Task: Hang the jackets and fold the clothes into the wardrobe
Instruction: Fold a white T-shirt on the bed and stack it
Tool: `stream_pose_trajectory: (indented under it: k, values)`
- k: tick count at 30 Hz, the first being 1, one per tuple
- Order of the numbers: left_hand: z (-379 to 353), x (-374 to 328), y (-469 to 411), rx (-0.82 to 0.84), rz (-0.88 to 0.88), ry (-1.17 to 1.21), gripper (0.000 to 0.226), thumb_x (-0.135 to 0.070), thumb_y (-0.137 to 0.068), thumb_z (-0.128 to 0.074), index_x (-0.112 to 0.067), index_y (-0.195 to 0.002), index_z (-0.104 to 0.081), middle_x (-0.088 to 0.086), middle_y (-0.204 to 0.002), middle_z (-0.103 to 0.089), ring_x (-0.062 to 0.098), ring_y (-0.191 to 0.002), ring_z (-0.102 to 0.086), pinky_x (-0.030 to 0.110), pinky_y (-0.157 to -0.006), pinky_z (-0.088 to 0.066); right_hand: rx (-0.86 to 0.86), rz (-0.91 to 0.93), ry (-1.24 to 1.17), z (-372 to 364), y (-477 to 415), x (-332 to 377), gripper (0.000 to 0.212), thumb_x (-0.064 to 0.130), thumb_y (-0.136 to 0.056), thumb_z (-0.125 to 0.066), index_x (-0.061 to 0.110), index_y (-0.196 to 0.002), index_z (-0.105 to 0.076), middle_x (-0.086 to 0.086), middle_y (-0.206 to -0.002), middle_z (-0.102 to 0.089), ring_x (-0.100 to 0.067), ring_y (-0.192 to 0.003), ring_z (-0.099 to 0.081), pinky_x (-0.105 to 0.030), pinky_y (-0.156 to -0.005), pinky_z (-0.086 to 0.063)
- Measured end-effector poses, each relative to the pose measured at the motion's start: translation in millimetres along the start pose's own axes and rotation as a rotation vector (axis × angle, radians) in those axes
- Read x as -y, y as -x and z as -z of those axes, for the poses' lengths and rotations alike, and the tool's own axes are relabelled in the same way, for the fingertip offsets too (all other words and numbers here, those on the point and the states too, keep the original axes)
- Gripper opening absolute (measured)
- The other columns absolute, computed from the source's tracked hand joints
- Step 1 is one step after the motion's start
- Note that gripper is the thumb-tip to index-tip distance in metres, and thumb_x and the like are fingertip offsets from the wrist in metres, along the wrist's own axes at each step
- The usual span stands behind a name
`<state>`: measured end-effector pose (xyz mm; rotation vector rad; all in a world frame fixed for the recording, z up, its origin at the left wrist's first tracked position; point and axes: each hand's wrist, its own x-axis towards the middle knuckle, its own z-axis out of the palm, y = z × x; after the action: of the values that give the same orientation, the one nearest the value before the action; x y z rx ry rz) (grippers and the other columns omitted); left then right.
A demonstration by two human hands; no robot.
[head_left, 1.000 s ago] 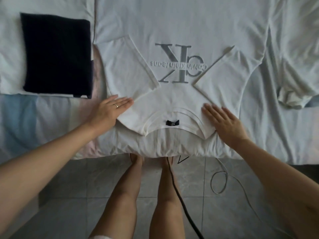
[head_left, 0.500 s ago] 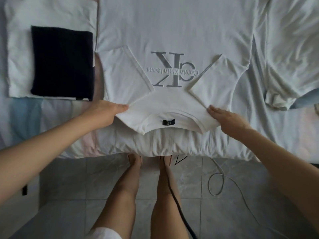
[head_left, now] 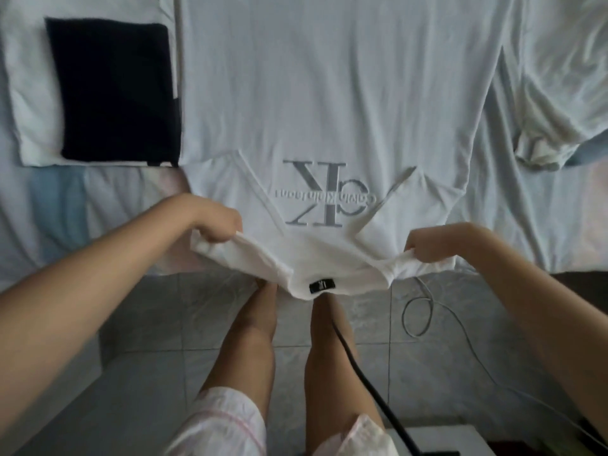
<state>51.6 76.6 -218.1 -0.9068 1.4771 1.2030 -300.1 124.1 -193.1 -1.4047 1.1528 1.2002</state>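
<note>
A white T-shirt with a grey logo lies front up on the bed, its sleeves folded inward and its collar toward me. My left hand is shut on the shirt's left shoulder edge. My right hand is shut on the right shoulder edge. Both hands hold the collar end lifted off the bed, so the neckline with its black label sags over the bed's edge above my legs.
A folded dark garment rests on a folded white one at the left of the bed. Another rumpled white garment lies at the right. Cables, black and white, trail across the tiled floor.
My hands went from lying flat on the shirt's shoulders to pinching them, and they have lifted the collar end up and toward me off the bed.
</note>
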Motion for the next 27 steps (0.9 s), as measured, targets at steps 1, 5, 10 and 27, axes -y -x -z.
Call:
stream_pose_trajectory:
  k: [1,5,10,27]
  values:
    - [-11.2,-0.6,0.0,0.053,0.010,0.036,0.025,0.012,-0.066,-0.037,-0.012,-0.061,-0.042,0.008,-0.063,-0.043,0.020,-0.061,-0.038,0.027,-0.049,-0.024,0.085,-0.015,0.041,-2.6,0.6,0.7,0.042,0.000,-0.089,-0.036,0.005,-0.124,-0.058,-0.010,-0.121,-0.061,-0.018,-0.093,-0.053,-0.026,-0.080,-0.041]
    - [-42.5,-2.6,6.9,0.110,0.003,0.271,0.023,0.011,-0.066,-0.044,-0.011,-0.060,-0.037,0.005,-0.058,-0.034,0.015,-0.050,-0.028,0.023,-0.043,-0.020,0.229,-0.073,0.062,-13.2,-4.2,-4.5,0.050,-0.007,-0.082,-0.042,0.003,-0.131,-0.050,-0.016,-0.127,-0.057,-0.026,-0.107,-0.055,-0.033,-0.088,-0.043]
    - [-20.5,19.8,13.7,-0.263,0.005,0.762,0.009,-0.003,-0.064,-0.054,-0.012,-0.065,-0.054,0.003,-0.061,-0.043,0.015,-0.057,-0.035,0.024,-0.048,-0.024,-0.109,-0.079,-0.370,11.7,-9.3,-26.0,0.025,-0.001,-0.081,-0.041,0.007,-0.093,-0.061,-0.004,-0.079,-0.063,-0.020,-0.072,-0.054,-0.028,-0.063,-0.040]
    - [245.6,54.4,-54.5,-1.389,-0.012,0.922,0.023,-0.021,-0.093,-0.058,-0.007,-0.112,-0.059,0.012,-0.111,-0.062,0.023,-0.100,-0.057,0.026,-0.077,-0.038,-1.187,-0.258,-0.821,249.0,-94.8,-97.7,0.043,0.053,-0.086,-0.052,0.015,-0.100,-0.065,-0.011,-0.099,-0.066,-0.031,-0.098,-0.061,-0.036,-0.088,-0.042]
